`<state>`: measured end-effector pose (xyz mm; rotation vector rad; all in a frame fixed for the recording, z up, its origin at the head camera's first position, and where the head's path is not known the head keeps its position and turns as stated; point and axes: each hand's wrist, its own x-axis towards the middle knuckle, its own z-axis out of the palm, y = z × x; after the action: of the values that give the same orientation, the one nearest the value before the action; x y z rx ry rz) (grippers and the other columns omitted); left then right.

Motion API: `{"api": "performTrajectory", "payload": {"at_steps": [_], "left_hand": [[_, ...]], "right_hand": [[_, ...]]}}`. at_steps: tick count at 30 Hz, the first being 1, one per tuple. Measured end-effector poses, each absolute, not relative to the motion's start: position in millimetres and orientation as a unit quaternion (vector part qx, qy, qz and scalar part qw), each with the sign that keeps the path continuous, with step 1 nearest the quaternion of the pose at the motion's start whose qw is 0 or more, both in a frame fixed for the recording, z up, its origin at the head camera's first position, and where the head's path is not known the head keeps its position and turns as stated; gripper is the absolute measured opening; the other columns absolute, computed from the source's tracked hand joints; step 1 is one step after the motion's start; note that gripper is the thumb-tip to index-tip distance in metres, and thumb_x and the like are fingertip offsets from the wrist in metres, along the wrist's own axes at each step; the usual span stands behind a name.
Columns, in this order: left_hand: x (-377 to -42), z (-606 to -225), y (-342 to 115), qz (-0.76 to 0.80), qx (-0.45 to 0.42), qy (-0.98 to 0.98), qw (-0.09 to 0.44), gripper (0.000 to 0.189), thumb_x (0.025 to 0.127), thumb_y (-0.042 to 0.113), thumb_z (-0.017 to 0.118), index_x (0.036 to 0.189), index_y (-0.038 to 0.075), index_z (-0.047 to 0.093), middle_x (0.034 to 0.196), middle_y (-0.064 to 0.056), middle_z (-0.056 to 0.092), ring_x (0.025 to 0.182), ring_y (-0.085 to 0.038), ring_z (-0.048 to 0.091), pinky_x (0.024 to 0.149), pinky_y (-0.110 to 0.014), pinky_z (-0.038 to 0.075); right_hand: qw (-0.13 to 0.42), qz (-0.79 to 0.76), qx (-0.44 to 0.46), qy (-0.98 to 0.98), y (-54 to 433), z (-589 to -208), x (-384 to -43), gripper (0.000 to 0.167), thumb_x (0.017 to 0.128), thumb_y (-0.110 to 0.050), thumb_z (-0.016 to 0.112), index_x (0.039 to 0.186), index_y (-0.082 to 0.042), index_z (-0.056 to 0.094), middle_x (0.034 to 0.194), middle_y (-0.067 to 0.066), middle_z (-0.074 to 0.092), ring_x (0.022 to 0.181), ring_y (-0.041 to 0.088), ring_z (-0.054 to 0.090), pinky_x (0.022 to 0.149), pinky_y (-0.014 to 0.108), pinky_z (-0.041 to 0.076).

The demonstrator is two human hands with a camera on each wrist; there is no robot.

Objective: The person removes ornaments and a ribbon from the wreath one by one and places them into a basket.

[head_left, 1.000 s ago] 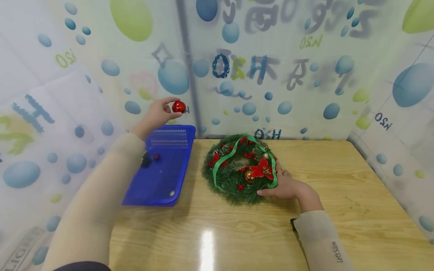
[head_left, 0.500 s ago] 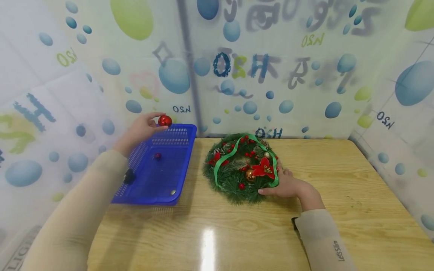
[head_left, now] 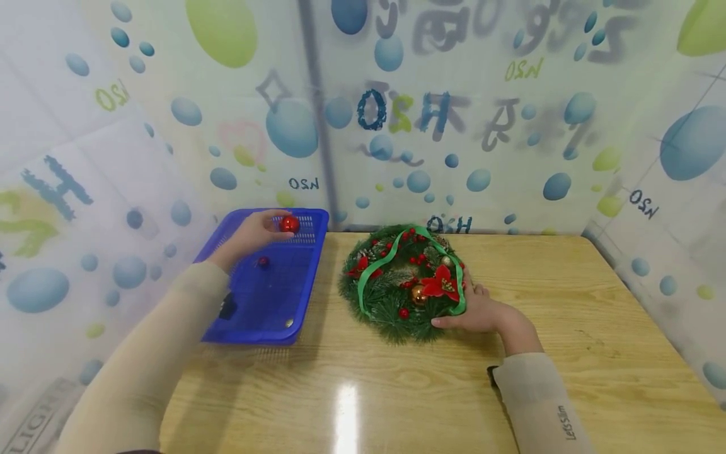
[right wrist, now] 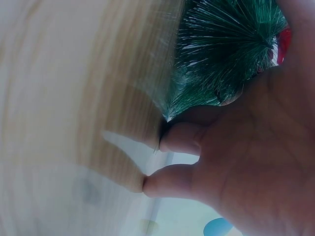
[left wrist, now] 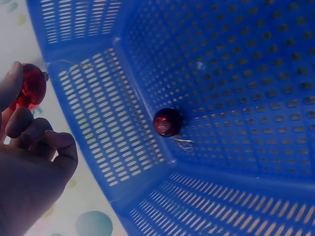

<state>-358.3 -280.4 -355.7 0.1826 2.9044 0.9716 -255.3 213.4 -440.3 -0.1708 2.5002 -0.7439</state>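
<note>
A shiny red Christmas ball (head_left: 290,224) is pinched between the thumb and fingers of my left hand (head_left: 253,234), above the far end of the blue basket (head_left: 311,287). In the left wrist view, the red ball (left wrist: 32,86) has a thin gold string at its cap. A smaller dark red ball (left wrist: 168,122) lies inside the basket. My right hand (head_left: 479,310) grips the right edge of a green Christmas wreath (head_left: 391,318), thumb in front and fingers at its far side. In the right wrist view, some fingertips touch the table beside the wreath's needles (right wrist: 226,44).
A dark object (head_left: 228,307) and a small gold-coloured piece (head_left: 288,323) lie in the basket. Red poinsettias (head_left: 441,284), a gold ball (head_left: 418,294) and a green ribbon (head_left: 363,291) decorate the wreath. Patterned walls (head_left: 482,145) enclose the wooden table (head_left: 420,391).
My left hand has come down with the red ball, first leftward and then slightly right, to a lower place over the basket. The right hand and wreath have stayed put.
</note>
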Motion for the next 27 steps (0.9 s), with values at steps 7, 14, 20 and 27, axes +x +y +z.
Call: {"api": "performTrajectory", "payload": {"at_steps": [7,14,20,27], "left_hand": [[-360,-367,-281,0.311,0.042,0.948,0.059,0.067,0.1,0.039,0.076,0.158,0.019,0.052,0.13,-0.019,0.065,0.116,-0.037,0.063,0.089,-0.045,0.055],[-360,-377,-288,0.315,0.039,0.945,0.081,0.066,0.099,0.037,0.076,0.158,0.022,0.051,0.125,-0.018,0.066,0.111,-0.039,0.065,0.086,-0.047,0.057],[-364,-390,-293,0.3,0.069,0.945,0.108,0.063,0.099,0.033,0.077,0.155,0.013,0.055,0.126,-0.019,0.07,0.11,-0.04,0.068,0.094,-0.053,0.059],[-363,-395,-297,0.274,0.089,0.947,0.139,0.06,0.102,0.032,0.074,0.155,0.012,0.056,0.15,-0.022,0.062,0.137,-0.046,0.06,0.114,-0.067,0.046]], "right_hand": [[0.254,-0.266,-0.069,0.927,213,-439,-255,0.15,0.085,-0.078,0.073,0.161,-0.009,-0.036,0.171,0.04,-0.011,0.159,0.061,-0.007,0.119,0.081,0.023],[0.252,-0.268,-0.073,0.927,214,-441,-256,0.151,0.084,-0.078,0.074,0.161,-0.008,-0.036,0.171,0.041,-0.01,0.159,0.062,-0.006,0.119,0.081,0.023],[0.256,-0.26,-0.073,0.928,213,-442,-257,0.15,0.085,-0.079,0.072,0.161,-0.008,-0.036,0.17,0.042,-0.008,0.158,0.062,-0.003,0.119,0.08,0.024],[0.262,-0.246,-0.071,0.931,214,-440,-257,0.149,0.085,-0.08,0.071,0.163,-0.003,-0.03,0.17,0.043,-0.007,0.158,0.062,-0.004,0.12,0.081,0.022]]}}
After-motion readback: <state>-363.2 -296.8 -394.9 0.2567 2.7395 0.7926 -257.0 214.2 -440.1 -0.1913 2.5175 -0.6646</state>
